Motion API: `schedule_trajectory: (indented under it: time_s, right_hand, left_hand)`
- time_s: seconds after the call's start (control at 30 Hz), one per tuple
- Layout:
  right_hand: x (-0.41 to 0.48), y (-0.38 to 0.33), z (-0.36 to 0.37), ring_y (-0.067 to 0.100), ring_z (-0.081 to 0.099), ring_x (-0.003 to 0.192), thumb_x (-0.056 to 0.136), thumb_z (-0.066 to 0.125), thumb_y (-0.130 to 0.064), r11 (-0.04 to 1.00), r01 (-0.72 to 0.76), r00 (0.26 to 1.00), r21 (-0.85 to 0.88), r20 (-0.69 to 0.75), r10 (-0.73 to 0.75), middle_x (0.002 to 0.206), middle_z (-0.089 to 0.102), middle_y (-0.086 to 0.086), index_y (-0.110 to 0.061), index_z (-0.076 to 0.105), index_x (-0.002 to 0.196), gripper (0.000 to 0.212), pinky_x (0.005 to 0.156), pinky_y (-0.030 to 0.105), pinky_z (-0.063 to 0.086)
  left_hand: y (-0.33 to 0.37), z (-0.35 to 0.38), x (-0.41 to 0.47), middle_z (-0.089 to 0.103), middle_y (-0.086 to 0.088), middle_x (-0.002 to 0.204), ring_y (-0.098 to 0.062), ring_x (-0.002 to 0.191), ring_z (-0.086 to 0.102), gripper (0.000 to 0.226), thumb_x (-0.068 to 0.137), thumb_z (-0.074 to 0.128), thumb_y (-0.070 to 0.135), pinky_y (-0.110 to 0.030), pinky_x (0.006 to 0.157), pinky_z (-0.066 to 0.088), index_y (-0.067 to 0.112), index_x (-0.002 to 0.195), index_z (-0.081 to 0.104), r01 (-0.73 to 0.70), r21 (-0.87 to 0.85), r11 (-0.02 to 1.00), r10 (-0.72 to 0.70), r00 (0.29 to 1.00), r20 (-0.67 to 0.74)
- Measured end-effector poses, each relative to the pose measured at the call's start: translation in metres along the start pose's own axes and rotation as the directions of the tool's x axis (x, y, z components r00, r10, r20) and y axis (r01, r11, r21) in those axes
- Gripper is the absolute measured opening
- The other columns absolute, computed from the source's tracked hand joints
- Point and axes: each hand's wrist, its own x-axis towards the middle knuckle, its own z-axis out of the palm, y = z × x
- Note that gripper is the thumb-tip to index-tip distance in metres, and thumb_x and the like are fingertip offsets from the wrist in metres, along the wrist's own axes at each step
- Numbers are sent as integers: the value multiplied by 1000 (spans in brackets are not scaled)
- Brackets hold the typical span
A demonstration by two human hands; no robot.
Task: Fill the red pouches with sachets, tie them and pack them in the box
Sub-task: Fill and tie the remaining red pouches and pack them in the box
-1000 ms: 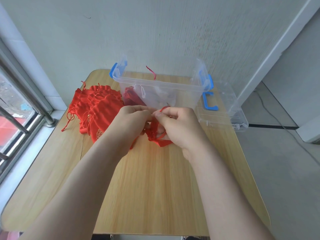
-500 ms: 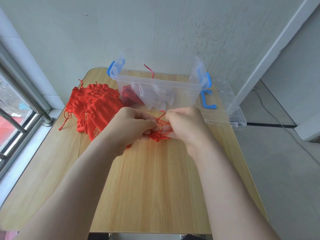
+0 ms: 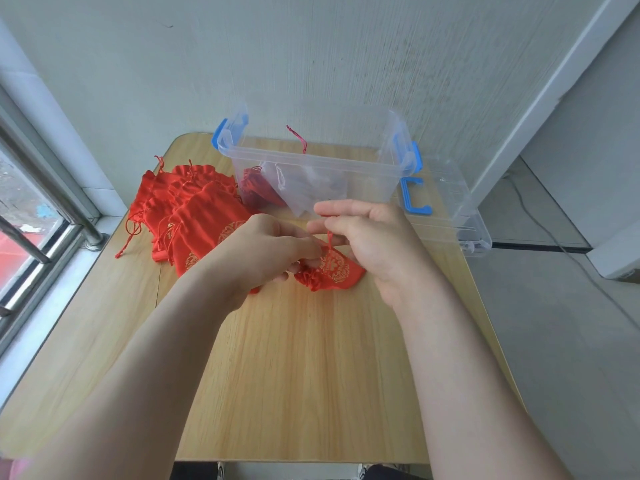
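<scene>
A filled red pouch [image 3: 335, 271] with gold print lies on the wooden table [image 3: 294, 375], its gathered neck toward the left. My left hand [image 3: 263, 251] pinches the pouch at its neck. My right hand [image 3: 367, 237] pinches the red drawstring and holds it up above the pouch, its other fingers stretched out. Behind the hands stands a clear plastic box [image 3: 318, 168] with blue latches, holding a red pouch [image 3: 256, 188] and pale sachets [image 3: 311, 188]. A heap of flat red pouches [image 3: 187, 209] lies at the left.
The clear box lid [image 3: 450, 209] with a blue handle lies to the right of the box, overhanging the table edge. A window with metal bars [image 3: 34, 216] runs along the left. A white wall stands right behind the box.
The pouch now lies flat on the table with its gold print showing. My right hand has lifted and spread its fingers, drawing the string upward.
</scene>
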Motion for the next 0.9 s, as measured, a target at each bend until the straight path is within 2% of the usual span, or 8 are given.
schedule_trajectory:
  time_s: [0.07, 0.17, 0.3, 0.37, 0.47, 0.57, 0.7, 0.9]
  right_hand:
    - [2, 1, 0, 4, 72, 92, 99, 67, -14, 1000, 15, 1000, -1, 0, -15, 95, 83, -11, -25, 81, 109, 20, 95, 34, 57]
    - [5, 6, 0, -2, 72, 87, 101, 68, -14, 999, 37, 999, 8, -23, -37, 95, 83, -11, -23, 81, 110, 19, 98, 31, 58]
    - [9, 10, 4, 8, 78, 97, 103, 64, -15, 999, 51, 997, 10, -53, -50, 95, 83, -8, -26, 79, 112, 21, 100, 41, 61]
    - [10, 11, 7, 14, 79, 98, 102, 58, -16, 998, 62, 996, -26, -70, -64, 96, 83, -5, -30, 76, 118, 27, 99, 45, 61]
    - [7, 10, 7, 12, 77, 91, 92, 60, -18, 974, 121, 989, -191, -62, -135, 96, 81, -8, -36, 68, 130, 42, 88, 38, 63]
    - [-1, 3, 7, 2, 73, 78, 86, 70, -19, 923, 205, 976, -324, 0, -217, 93, 77, -15, -38, 66, 125, 43, 69, 21, 57]
    - [-3, 5, 12, -3, 67, 76, 81, 79, -18, 831, 318, 942, -456, 56, -330, 92, 75, -17, -34, 75, 110, 33, 68, 11, 53]
    - [3, 13, 13, 1, 69, 82, 86, 84, -16, 740, 398, 894, -542, 49, -445, 84, 75, -17, -30, 82, 95, 17, 74, 17, 56]
  left_hand:
    - [1, 0, -1, 74, 3, 75, -12, 73, 58, 21, 89, 78, 30, -37, 76, 47, 11, 84, 82, -24, 9, 1000, 23, 1000, 13]
    - [2, 1, -3, 64, 13, 61, -4, 61, 54, 18, 89, 82, 31, -23, 66, 44, 14, 81, 81, -57, 23, 998, 56, 998, 25]
    - [1, 1, -3, 58, 17, 54, 2, 49, 50, 15, 89, 85, 30, -10, 46, 36, 16, 83, 82, -81, -5, 997, 81, 997, 13]
    - [0, 1, -2, 62, 13, 59, -6, 58, 52, 17, 89, 85, 34, -20, 57, 43, 20, 81, 83, -72, -37, 997, 71, 997, -17]
    - [-2, -1, 0, 66, 6, 66, -22, 73, 49, 21, 87, 85, 37, -39, 72, 41, 17, 85, 85, -48, -121, 992, 37, 995, -92]
    - [-4, -3, 1, 68, 0, 70, -23, 74, 51, 24, 88, 85, 36, -41, 72, 41, 13, 89, 84, -18, -150, 989, -1, 992, -126]
    - [-3, -6, -1, 70, -5, 80, -20, 77, 57, 28, 86, 87, 41, -37, 70, 45, 13, 90, 84, 12, -192, 981, -32, 994, -102]
    - [-4, -9, 0, 75, 1, 84, -12, 70, 53, 19, 86, 86, 39, -34, 71, 47, 20, 89, 86, 47, -158, 986, -61, 995, -81]
